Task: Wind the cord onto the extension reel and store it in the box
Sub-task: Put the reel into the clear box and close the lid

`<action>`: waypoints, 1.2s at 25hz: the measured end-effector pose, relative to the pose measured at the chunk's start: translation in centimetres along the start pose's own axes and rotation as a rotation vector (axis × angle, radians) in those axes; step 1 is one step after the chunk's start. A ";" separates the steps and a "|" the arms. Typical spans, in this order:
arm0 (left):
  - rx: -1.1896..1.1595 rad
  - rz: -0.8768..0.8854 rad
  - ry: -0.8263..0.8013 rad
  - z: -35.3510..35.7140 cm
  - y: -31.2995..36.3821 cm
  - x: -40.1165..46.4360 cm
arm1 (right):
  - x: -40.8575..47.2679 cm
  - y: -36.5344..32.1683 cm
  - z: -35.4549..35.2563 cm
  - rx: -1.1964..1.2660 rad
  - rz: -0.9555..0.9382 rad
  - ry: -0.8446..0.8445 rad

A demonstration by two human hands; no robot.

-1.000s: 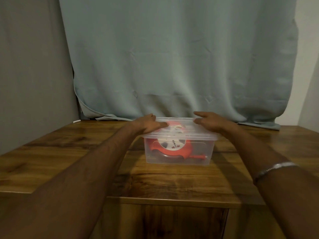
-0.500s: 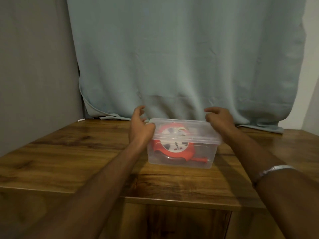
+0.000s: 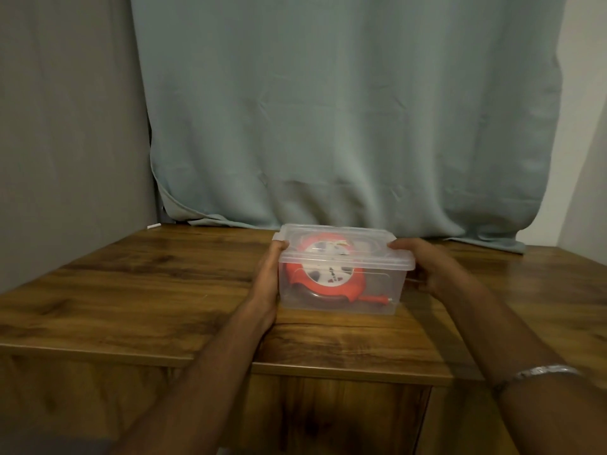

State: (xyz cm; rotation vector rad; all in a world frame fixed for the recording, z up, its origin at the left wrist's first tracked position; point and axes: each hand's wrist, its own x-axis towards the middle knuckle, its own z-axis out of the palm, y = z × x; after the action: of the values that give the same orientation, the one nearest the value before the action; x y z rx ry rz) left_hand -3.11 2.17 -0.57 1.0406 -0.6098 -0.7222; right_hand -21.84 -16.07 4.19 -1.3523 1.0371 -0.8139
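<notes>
Nearest to us, our two forearms reach forward over the front edge of the wooden tabletop (image 3: 131,290), a silvery bracelet (image 3: 542,372) circling the right wrist. Between them sits the clear plastic box (image 3: 341,300), its long axis running left to right across our view, so each short end faces one hand. Our left hand (image 3: 267,284) lies flat along the left end wall, palm against the plastic, fingers (image 3: 279,247) curled up to the rim just under the lid; our right hand (image 3: 430,270) cups the right end, its fingers hooked at the lid's edge and its lower part partly hidden behind the box corner. Both hands hold the box, and neither looks nearer than the other. We judge the coming move turns on this squeeze from the two ends: whether pressing the lid tight or lifting the box away, the grip is across the long axis and should stay level. Through the thin, slightly cloudy walls we see the red reel (image 3: 323,280) lying inside, a round drum with a white face; a red plug end (image 3: 381,299) pokes toward the right front corner. The lid (image 3: 345,254) lies over the rim, though we cannot tell if it is fully snapped. Smooth plastic may slip on the glossy wood grain. Beyond hangs a soft, pale blue-grey curtain (image 3: 345,110), its hem resting on the tabletop's far edge.
</notes>
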 end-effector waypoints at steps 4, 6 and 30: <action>0.003 0.029 0.016 -0.6 -0.5 0.4 | 0.8 -0.4 0.9 -0.324 -0.258 0.277; 0.008 0.035 0.016 -0.5 -0.4 0.3 | 0.7 -0.8 1.1 -0.524 -0.320 0.345; 0.205 -0.406 0.167 0.2 5.6 0.8 | 0.9 -0.6 1.3 -0.715 -0.379 0.401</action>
State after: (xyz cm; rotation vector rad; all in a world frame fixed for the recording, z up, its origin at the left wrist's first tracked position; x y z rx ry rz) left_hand -1.43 3.24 4.69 1.4227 -0.3332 -0.9265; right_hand -20.24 -16.49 4.54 -2.0898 1.4944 -1.0761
